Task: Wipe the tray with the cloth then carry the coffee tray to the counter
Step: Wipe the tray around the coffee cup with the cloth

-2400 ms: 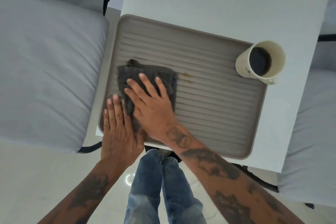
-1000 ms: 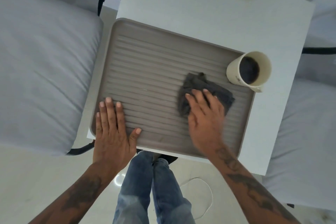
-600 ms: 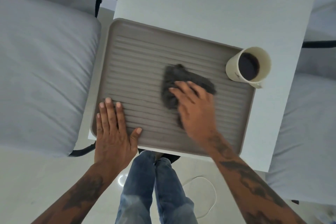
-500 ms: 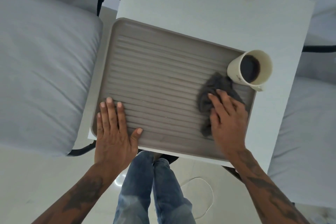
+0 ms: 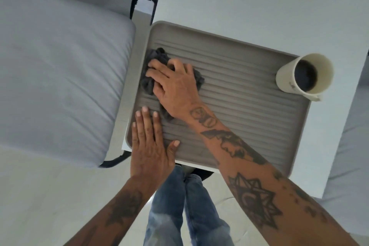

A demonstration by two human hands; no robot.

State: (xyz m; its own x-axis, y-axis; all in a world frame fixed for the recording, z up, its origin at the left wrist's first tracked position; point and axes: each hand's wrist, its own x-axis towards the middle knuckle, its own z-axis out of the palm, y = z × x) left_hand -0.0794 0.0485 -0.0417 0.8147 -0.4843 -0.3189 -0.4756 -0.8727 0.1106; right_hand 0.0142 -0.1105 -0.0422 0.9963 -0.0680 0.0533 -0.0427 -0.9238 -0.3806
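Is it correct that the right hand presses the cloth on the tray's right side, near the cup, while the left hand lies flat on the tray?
Not quite. In the head view the right hand presses the cloth at the left side of the tray, far from the cup. The left hand does lie flat on the tray.

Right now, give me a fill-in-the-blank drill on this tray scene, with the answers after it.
1. The right hand presses a dark grey ____ onto the tray.
2. The left hand lies flat on the tray's near ____ corner.
3. The cup at the tray's far right corner holds dark ____.
4. The tray rests on a white ____.

Missing words: cloth; left; coffee; table
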